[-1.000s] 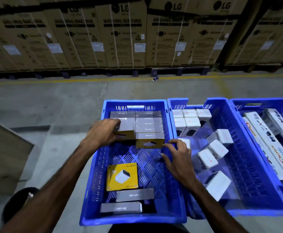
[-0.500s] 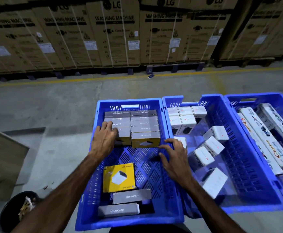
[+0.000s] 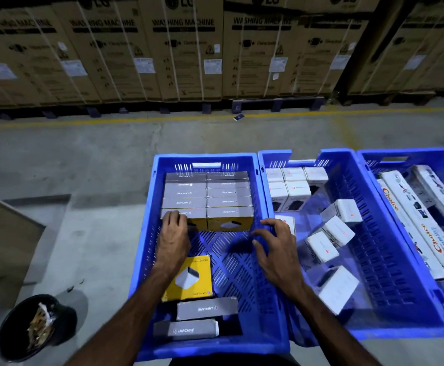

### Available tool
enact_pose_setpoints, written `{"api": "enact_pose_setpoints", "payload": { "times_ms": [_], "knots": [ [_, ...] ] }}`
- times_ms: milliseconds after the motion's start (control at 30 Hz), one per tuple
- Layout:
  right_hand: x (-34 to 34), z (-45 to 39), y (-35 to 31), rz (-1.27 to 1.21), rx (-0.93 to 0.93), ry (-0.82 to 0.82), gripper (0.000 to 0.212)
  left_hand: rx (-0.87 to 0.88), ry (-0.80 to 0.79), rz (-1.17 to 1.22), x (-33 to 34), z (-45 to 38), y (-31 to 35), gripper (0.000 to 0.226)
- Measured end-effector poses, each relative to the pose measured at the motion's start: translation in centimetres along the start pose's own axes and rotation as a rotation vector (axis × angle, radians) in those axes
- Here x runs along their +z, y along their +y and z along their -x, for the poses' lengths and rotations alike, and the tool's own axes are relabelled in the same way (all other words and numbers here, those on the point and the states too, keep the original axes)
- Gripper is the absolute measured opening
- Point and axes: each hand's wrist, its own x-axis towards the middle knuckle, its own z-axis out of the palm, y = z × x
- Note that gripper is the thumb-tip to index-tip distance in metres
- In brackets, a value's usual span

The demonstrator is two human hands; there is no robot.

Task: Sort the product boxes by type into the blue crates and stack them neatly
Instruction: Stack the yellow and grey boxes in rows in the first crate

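Note:
The left blue crate [image 3: 147, 233] holds two neat rows of grey-topped, yellow-sided Lapcare boxes [image 3: 229, 196] at its far end. My left hand [image 3: 174, 237] rests its fingertips on the nearest box of the left row [image 3: 195, 213], holding nothing. My right hand [image 3: 276, 247] hovers open with spread fingers over the wall between the left and middle crates, empty. Loose in the crate's near end lie a yellow Lapcare box [image 3: 189, 278] flat and two grey-faced boxes [image 3: 206, 309].
The middle blue crate [image 3: 374, 331] has white boxes [image 3: 292, 186] stacked at its far end and several scattered loose. The right crate [image 3: 411, 157] holds long white Choice boxes [image 3: 411, 223]. A black bin [image 3: 36, 328] stands at lower left. Palletised LG cartons [image 3: 184, 48] line the back.
My left hand slid from on top of the left row down to its near box. The right hand lifted slightly and opened wider. The camera tilted.

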Motion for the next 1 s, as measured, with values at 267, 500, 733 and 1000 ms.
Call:
{"api": "enact_pose_setpoints", "payload": {
  "times_ms": [267,500,733,1000],
  "knots": [
    [0.0,0.0,0.0,-0.004,0.008,-0.019,0.032,0.049,-0.031,0.22,0.9,6.0,-0.4,0.044],
    [0.0,0.0,0.2,-0.008,0.0,-0.017,0.032,0.042,-0.714,0.012,1.5,5.8,-1.6,0.104],
    [0.0,0.0,0.3,-0.005,-0.002,-0.041,0.016,0.093,-0.796,-0.087,1.6,3.7,-1.0,0.12],
    [-0.4,0.1,-0.1,0.005,-0.004,-0.03,0.013,0.007,-0.631,0.295,-1.8,2.6,-2.0,0.067]
  ]
}}
